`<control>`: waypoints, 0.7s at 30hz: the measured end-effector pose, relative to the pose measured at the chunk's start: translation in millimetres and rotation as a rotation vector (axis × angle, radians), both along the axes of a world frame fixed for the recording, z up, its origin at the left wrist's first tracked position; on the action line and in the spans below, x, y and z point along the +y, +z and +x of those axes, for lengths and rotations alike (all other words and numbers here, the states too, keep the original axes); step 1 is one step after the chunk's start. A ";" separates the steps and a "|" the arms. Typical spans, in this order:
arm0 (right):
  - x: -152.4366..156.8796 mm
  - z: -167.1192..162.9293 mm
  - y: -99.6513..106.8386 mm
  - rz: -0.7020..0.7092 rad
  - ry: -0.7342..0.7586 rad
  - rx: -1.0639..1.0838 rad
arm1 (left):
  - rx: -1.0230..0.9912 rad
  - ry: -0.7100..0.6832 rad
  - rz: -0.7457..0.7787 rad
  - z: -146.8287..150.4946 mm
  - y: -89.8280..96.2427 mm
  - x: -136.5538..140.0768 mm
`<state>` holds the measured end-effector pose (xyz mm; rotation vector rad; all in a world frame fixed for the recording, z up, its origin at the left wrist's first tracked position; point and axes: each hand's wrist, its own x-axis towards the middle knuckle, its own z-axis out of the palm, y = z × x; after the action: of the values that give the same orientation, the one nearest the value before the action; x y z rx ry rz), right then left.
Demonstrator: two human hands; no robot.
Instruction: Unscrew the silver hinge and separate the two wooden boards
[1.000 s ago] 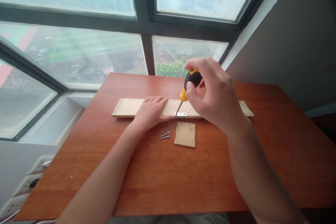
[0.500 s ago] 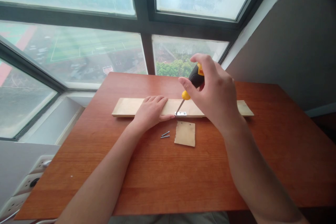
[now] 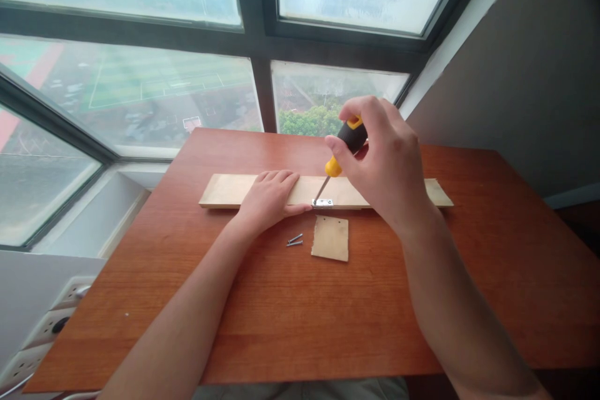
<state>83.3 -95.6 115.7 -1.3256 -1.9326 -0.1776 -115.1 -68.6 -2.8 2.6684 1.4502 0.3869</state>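
The right hand [image 3: 384, 162] is partly closed around the handle of a black-and-yellow screwdriver [image 3: 334, 167], with the thumb on the left side of the handle and a finger curled over its upper end; the tool slants, handle up and to the right, shaft running down to the left; its tip meets the left end of a small silver metal plate [image 3: 324, 204], though whether it sits in a screw head is too small to tell. The plate lies at the near edge of a long, pale wooden board [image 3: 307, 189], roughly midway along; the board stretches left to right across the tabletop [image 3: 262, 325], partly hidden by both hands. The left hand [image 3: 268, 200] grips nothing; it lies flattened on the board left of the plate, fingers pointing toward the far edge, thumb stretched right along the near edge to just beside the plate. Nearer than the board lies a squarish piece of wood [image 3: 330, 239] with two small dark holes by its far edge; a few loose screws [image 3: 295, 244] lie just left of it, apart from the wood.
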 end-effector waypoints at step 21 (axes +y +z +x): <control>4.4 21.2 5.6 -0.122 0.151 0.145 | 0.035 -0.003 0.015 -0.6 -2.5 2.6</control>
<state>104.5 -91.3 121.3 -1.2278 -1.9349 0.1094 -115.7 -66.0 -5.3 2.7024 1.4582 0.3539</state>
